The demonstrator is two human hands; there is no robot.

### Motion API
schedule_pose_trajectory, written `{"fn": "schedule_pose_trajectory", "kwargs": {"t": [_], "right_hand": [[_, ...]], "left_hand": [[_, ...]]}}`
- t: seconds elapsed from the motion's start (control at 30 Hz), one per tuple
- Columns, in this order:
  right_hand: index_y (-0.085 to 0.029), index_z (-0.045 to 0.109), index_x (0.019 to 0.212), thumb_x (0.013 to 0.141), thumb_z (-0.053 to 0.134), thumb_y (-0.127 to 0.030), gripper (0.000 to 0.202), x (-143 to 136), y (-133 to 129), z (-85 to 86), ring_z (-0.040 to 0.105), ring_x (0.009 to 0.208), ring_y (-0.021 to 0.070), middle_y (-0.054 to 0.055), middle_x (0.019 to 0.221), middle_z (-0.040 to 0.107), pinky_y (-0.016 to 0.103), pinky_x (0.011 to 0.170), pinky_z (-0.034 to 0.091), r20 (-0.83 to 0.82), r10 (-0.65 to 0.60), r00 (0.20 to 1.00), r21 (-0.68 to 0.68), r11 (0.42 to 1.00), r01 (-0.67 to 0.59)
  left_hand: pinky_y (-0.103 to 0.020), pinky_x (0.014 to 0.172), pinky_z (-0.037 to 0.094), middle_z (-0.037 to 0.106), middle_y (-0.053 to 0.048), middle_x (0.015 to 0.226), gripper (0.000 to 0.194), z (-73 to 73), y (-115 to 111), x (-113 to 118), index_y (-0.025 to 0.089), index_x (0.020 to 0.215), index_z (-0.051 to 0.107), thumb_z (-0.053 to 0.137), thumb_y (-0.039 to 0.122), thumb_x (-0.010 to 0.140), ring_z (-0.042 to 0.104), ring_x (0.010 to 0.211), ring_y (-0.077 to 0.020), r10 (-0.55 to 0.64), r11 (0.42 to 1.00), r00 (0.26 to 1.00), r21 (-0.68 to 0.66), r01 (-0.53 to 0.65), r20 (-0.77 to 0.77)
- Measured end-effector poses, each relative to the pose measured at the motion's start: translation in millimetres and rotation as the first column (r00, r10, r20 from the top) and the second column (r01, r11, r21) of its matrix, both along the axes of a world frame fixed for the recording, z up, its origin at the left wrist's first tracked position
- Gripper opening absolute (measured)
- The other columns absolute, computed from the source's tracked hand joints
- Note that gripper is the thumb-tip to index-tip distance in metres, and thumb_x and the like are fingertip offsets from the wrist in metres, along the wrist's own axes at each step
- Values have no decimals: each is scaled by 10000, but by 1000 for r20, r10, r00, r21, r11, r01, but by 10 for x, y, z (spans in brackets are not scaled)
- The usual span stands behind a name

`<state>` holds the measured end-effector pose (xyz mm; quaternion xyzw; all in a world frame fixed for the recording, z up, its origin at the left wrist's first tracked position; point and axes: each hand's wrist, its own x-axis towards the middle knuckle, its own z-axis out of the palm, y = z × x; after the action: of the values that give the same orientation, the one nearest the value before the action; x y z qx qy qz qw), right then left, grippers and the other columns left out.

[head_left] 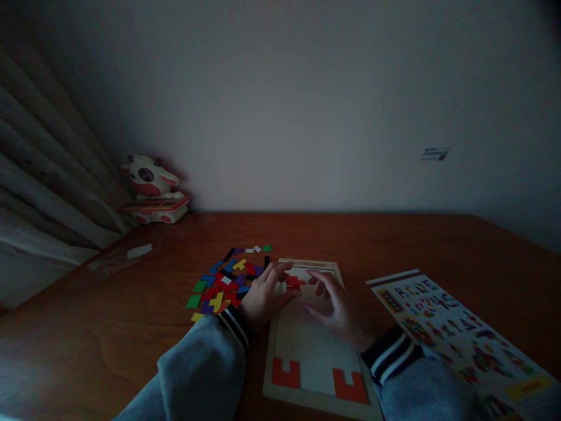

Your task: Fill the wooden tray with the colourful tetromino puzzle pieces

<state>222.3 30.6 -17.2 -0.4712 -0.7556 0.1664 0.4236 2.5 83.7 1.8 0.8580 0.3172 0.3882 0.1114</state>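
A shallow wooden puzzle board (313,351) with a pale inside lies in front of me. Near its far end, red pieces (295,284) sit between my hands; where one ends and another begins I cannot tell. My left hand (267,292) hovers at the board's left side, thumb and fingers apart around the red pieces' left. From the right, my right hand (335,307) faces them, fingers curved and apart from the thumb. Neither hand visibly grips a piece. Two red notched pieces lie in the near corners, one left (286,380) and one right (350,390).
Many coloured puzzle pieces (217,298) lie left of the board, partly behind my left hand. On the right rests a printed pattern sheet (460,333). A cow-shaped toy (153,190) stands in the back left corner, by the curtain (39,175). A wall closes off the wooden table (131,280).
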Motion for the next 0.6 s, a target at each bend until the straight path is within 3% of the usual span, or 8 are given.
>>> {"fn": "schedule_pose_trajectory", "kwargs": {"t": [0.1,0.27,0.6], "right_hand": [[-312,376,1406,837,689,-273,650,0,9,-14,593,839,184,68,1197,588,369,771,543,-10,-7,1000,20,1000,7],[-297,402,1385,828,693,-245,631,-12,13,23,595,858,184,66,1162,595,343,754,541,-16,14,1000,19,1000,-14],[-316,384,1389,837,695,-259,636,-9,1,27,592,862,185,63,1185,577,373,795,551,-11,11,1000,4,1000,-11]], "left_hand": [[-325,813,605,620,-88,1151,519,21,-18,-9,229,1339,436,626,464,917,691,919,-174,-11,999,1000,38,11,13],[-355,890,588,610,-135,1210,535,83,-77,-15,214,1360,399,604,455,929,637,1133,-237,-137,966,990,218,138,-20],[-364,855,595,608,-113,1196,527,48,-54,3,226,1355,422,637,429,918,679,994,-205,-54,996,998,70,53,16]]}}
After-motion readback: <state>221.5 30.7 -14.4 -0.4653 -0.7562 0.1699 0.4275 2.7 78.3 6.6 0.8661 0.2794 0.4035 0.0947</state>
